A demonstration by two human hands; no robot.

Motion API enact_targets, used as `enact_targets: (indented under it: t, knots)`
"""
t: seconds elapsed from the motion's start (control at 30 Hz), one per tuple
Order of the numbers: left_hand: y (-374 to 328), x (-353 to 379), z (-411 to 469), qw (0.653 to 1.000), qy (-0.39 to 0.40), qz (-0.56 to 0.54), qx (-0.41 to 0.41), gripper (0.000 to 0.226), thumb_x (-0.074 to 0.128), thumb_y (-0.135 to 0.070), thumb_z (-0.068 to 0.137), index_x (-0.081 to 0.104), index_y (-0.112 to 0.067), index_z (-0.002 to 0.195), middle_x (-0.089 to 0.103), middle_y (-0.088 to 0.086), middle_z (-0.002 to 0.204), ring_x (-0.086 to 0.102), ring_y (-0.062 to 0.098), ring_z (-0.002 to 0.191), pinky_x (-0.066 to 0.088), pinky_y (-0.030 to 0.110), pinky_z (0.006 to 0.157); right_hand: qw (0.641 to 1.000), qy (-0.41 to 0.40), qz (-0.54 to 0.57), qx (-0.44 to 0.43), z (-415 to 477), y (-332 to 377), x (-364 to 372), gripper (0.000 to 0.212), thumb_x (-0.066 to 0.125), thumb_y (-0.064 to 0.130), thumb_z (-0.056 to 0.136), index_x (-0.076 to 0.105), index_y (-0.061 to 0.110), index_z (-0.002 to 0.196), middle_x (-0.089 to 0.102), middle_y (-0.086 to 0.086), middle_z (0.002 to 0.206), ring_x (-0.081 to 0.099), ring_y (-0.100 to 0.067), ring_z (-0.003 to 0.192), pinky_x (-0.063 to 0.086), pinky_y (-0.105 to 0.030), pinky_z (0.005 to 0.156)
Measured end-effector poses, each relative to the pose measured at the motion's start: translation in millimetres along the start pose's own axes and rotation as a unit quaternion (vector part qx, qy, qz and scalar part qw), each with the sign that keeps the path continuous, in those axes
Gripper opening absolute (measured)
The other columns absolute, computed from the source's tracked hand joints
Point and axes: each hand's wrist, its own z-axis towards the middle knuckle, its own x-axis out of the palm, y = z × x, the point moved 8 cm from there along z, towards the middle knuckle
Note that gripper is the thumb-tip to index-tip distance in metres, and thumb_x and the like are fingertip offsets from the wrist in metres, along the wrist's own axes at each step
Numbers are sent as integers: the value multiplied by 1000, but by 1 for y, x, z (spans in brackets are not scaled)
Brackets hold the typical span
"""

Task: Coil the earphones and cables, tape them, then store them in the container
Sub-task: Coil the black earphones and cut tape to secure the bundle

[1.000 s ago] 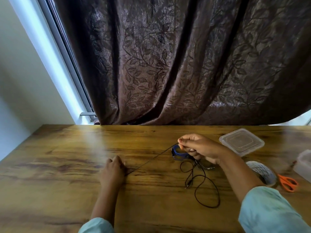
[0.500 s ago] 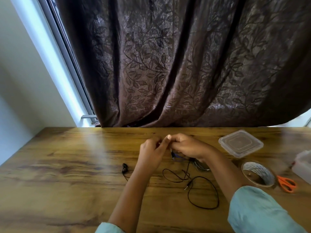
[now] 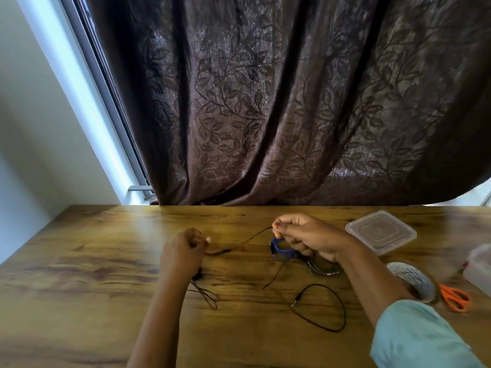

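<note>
Your left hand (image 3: 183,251) and right hand (image 3: 305,235) each hold a closed grip on the black earphone cable (image 3: 251,237), mid-frame above the table (image 3: 93,261). The table's far edge meets the curtain (image 3: 265,115), and bare wood lies lower left. The container (image 3: 481,264) at the right edge is cropped, so you cannot tell its contents.

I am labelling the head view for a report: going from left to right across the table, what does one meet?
Left hand → black cable stretched between the hands → right hand → clear lid → tape roll → orange scissors → clear container at the edge.
</note>
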Motion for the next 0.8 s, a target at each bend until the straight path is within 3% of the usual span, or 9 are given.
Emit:
enact_targets:
  t: [0.1, 0.17, 0.2, 0.3, 0.37, 0.47, 0.53, 0.67, 0.8]
  knots:
    - [-38, 9, -14, 996, 18, 5, 85, 11, 59, -33, 89, 64, -31, 99, 62, -11, 102, 57, 10, 91, 42, 22, 72, 1000, 6, -17, -14, 6, 10, 12, 25, 45, 33, 99, 57, 20, 81, 33, 10, 57, 22, -5, 46, 17, -19, 40]
    - [-75, 17, -27, 986, 57, -71, 139, 11, 51, -33, 93, 61, -30, 97, 58, -19, 91, 53, -1, 79, 38, 13, 64, 999, 2, -24, -29, 10, 19, 20, 26, 45, 34, 99, 58, 20, 81, 35, 12, 55, 24, -3, 43, 19, -17, 39]
    - [-90, 23, -33, 978, 86, -117, 150, 16, 49, -35, 94, 62, -25, 93, 59, -17, 84, 54, 1, 74, 39, 15, 61, 999, -1, -24, -41, 12, 25, 22, 26, 45, 34, 99, 59, 19, 82, 37, 13, 53, 25, -1, 41, 20, -16, 39]
    - [-104, 35, -38, 954, 144, -243, 102, 37, 49, -45, 90, 64, -12, 89, 57, -7, 64, 49, 15, 56, 40, 29, 53, 998, -1, -15, -67, 13, 40, 23, 26, 42, 24, 101, 62, 16, 85, 40, 8, 54, 27, 0, 38, 23, -13, 36]
    - [-96, 34, -34, 943, 137, -295, 70, 32, 56, -41, 86, 65, -11, 79, 48, -10, 52, 39, 8, 47, 32, 21, 44, 997, 0, -42, -66, 12, 41, 20, 29, 46, 31, 99, 65, 12, 89, 39, 3, 59, 27, -1, 38, 23, -14, 36]
    - [-76, 19, -25, 938, 71, -338, 31, 20, 64, -24, 84, 61, -12, 67, 49, -9, 50, 39, 8, 48, 34, 19, 47, 996, 6, -72, -47, 8, 31, 12, 29, 49, 38, 96, 64, 21, 78, 37, 7, 58, 26, -4, 43, 21, -19, 41]
    - [-50, 6, -17, 934, 12, -357, -7, 23, 66, -24, 82, 58, -10, 67, 46, -7, 50, 38, 9, 48, 35, 22, 50, 998, 12, -42, -38, 3, 23, 2, 28, 47, 33, 98, 60, 23, 75, 34, 10, 56, 22, -6, 46, 19, -20, 41]
    - [20, -19, -1, 950, -67, -294, -82, 35, 66, -35, 82, 62, -1, 77, 45, 1, 54, 38, 18, 55, 31, 26, 53, 999, -8, 32, -28, -7, 19, -17, 27, 45, 27, 99, 58, 17, 78, 30, 9, 55, 19, -6, 45, 15, -18, 39]
    - [51, 2, -1, 985, 37, -124, -114, 27, 59, -35, 89, 65, -10, 94, 64, 8, 87, 56, 24, 81, 42, 32, 67, 999, 16, 12, -35, -2, 23, 1, 26, 45, 29, 99, 57, 17, 80, 30, 9, 55, 18, -7, 46, 15, -19, 39]
